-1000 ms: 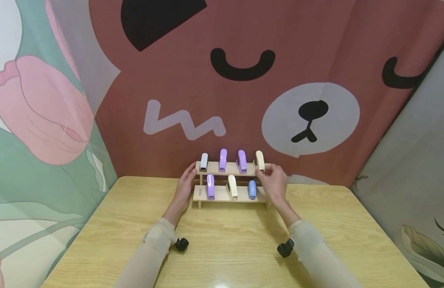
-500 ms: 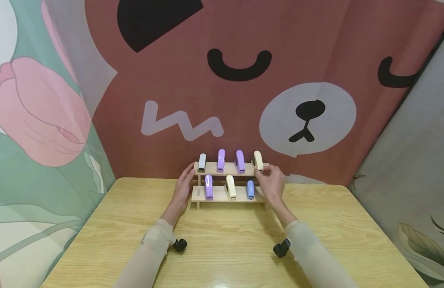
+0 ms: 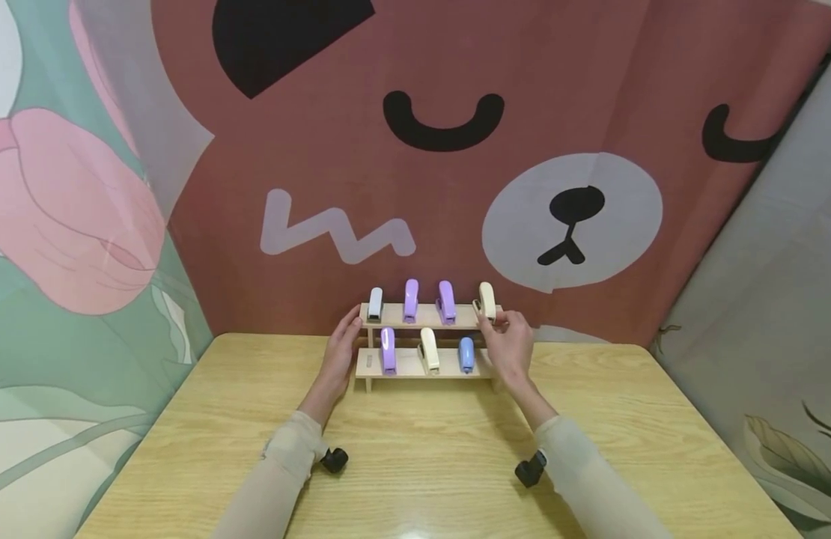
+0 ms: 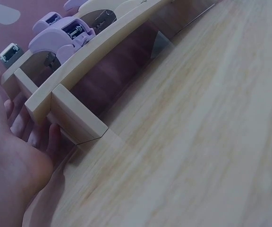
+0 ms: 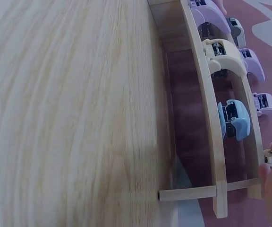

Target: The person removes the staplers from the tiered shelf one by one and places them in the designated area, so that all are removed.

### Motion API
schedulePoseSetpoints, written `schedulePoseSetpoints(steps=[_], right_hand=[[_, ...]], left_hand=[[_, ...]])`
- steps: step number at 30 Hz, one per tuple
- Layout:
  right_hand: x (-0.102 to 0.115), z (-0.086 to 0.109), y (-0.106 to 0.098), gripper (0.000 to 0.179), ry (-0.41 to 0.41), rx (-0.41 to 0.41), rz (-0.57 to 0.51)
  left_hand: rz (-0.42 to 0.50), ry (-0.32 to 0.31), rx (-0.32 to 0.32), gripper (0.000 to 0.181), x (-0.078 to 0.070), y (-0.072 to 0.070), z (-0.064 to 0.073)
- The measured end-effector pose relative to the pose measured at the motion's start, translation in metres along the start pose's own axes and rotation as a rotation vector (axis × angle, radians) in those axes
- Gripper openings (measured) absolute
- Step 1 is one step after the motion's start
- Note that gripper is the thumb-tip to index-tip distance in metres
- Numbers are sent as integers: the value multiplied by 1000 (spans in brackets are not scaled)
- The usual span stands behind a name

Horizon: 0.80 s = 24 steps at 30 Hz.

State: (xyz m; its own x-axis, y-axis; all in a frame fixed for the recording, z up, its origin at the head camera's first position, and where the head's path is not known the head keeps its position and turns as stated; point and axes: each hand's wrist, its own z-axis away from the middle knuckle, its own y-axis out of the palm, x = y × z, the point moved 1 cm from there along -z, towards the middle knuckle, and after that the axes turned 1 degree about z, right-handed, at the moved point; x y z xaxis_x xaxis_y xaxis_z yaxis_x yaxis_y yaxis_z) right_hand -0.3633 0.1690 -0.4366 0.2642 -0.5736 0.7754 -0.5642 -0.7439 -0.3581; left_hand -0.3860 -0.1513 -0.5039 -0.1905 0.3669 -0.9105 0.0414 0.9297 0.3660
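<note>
A two-tier wooden rack [image 3: 348,372] stands at the back of the table, bearing several staplers. My left hand [image 3: 338,352] rests along the rack's left end with fingers nearly straight, as the left wrist view also shows. At the right end of the upper tier, my right hand [image 3: 511,346] pinches a cream stapler [image 3: 486,298] low on its body. Two purple staplers [image 3: 412,299] and a light grey stapler [image 3: 375,303] share that tier. On the lower tier sit a purple stapler [image 3: 388,350], another cream stapler [image 3: 429,350] and a blue stapler [image 3: 466,354].
The wood-grain table [image 3: 415,457] stretches in front of the rack. A curtain [image 3: 308,292] with a bear print hangs close behind it. Other printed curtains flank the table on the left and right.
The cream stapler in my right hand has shifted slightly to the right along the upper tier. My left hand stays at the rack's end. The head view has drifted a little.
</note>
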Motion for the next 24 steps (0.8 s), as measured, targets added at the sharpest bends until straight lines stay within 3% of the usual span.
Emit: schedulePoseSetpoints(steps=[11, 24], right_hand=[[-2, 1, -16, 28, -20, 13, -16], [-18, 0, -44, 30, -49, -23, 86]], left_hand=[[12, 0, -16, 55, 1, 0, 3], [18, 3, -5, 56, 2, 1, 2]])
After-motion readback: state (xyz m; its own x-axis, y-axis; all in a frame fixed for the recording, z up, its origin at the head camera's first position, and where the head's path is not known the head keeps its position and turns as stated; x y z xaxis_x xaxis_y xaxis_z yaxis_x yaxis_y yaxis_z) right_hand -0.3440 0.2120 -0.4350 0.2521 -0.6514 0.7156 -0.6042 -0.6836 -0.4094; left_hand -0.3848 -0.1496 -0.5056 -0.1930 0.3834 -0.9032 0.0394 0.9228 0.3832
